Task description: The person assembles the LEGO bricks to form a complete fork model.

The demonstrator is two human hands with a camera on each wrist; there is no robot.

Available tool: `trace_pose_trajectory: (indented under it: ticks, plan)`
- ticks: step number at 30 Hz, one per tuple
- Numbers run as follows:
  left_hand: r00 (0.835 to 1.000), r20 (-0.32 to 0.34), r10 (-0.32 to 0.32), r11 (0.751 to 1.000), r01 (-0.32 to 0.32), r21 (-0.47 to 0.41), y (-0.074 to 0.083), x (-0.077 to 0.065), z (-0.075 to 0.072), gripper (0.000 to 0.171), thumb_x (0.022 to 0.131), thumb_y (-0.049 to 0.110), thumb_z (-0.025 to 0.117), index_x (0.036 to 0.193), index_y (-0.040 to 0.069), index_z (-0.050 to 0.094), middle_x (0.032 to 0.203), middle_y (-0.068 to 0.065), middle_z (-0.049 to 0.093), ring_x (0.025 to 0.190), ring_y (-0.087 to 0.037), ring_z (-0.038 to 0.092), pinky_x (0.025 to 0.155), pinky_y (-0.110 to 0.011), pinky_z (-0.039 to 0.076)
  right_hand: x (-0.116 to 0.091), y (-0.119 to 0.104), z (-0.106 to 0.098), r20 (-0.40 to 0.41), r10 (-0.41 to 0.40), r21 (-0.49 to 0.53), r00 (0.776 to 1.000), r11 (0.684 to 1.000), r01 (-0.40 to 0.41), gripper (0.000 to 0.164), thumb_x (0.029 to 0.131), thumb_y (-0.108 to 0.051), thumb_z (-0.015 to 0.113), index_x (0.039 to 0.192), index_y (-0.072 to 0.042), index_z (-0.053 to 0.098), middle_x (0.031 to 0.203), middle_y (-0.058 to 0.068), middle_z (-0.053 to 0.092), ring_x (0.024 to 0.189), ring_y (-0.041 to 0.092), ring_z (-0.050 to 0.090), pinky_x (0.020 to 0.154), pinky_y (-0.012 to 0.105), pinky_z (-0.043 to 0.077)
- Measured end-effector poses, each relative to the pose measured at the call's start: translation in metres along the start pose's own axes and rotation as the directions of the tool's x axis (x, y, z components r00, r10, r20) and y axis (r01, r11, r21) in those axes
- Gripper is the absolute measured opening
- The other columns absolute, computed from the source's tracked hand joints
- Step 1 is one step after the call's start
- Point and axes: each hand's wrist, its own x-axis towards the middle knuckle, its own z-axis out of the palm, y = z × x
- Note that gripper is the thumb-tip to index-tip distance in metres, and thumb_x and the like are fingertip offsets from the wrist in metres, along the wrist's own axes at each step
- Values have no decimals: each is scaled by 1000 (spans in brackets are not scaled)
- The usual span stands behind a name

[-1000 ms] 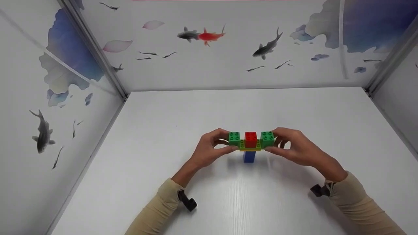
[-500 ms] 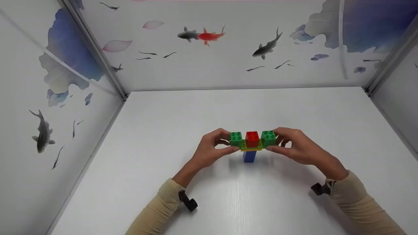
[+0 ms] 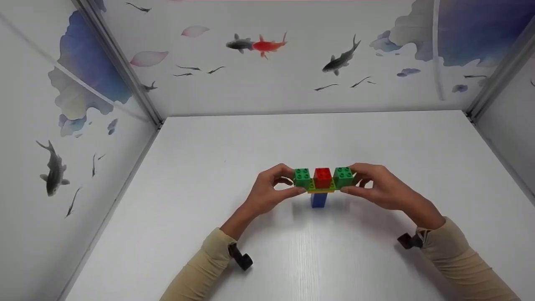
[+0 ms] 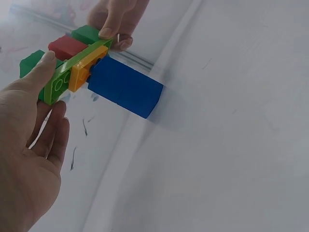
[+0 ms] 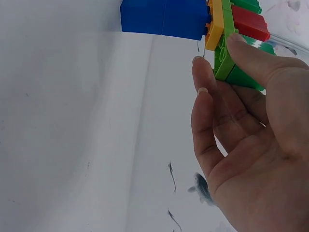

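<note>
My left hand (image 3: 267, 190) pinches the left end of a toy-brick build, thumb in front and fingers behind. At the other end, my right hand (image 3: 382, 190) holds it the same way. On top sit a green brick (image 3: 301, 179), a red brick (image 3: 322, 179) and a second green brick (image 3: 343, 179), spaced along a light green plate (image 4: 72, 63). Under that plate is a smaller orange-yellow brick (image 4: 79, 75). Below it stands a column of two blue bricks (image 4: 125, 87); some of its studs show at the joint in both wrist views. The lower end meets the table.
The white table (image 3: 200, 154) is bounded by a back wall (image 3: 267, 92) and a left wall (image 3: 25, 125), both printed with fish and leaves. Black wrist mounts (image 3: 241, 257) hang beside the beige sleeves (image 3: 196, 263).
Both hands and the upper part of the build shifted slightly right during the first half second. Since then they have stayed almost still, the grip unchanged.
</note>
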Motion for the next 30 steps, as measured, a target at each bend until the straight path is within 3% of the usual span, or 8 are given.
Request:
trace_pose_trajectory:
  ticks: [5,14,21,30]
  plan:
    - [1000,-4,6,1000,-6,10,2,0,0,33,93,25,88,120,16,72,118,-1,76,109,-15,71,102,-53,62,1,-1,1,7,13,-8,1000,1000,-13,34,95,-15,85,127,-15,73,111,-5,77,94,14,74,84,29,65]
    - [1000,-19,19,999,-18,43,-1,-2,-3,35,93,26,88,124,18,74,116,2,78,108,-14,72,99,-52,63,1,-2,4,-25,-36,-17,999,999,36,37,92,-11,87,125,-18,73,110,-7,77,91,11,74,81,29,65]
    - [999,-15,35,997,-34,62,-2,0,-3,37,94,28,87,127,19,73,118,2,78,109,-14,72,97,-43,64,-1,-4,2,-46,-43,-25,998,999,42,39,92,-13,88,128,-18,73,111,-8,76,92,12,73,80,29,65]
    - [1000,-11,13,998,-12,69,-4,-1,-3,37,94,28,87,127,18,73,118,3,78,108,-14,72,98,-52,63,0,-8,1,-23,-25,-45,999,999,24,35,93,-19,88,124,-18,73,108,-9,76,93,13,72,79,27,64]
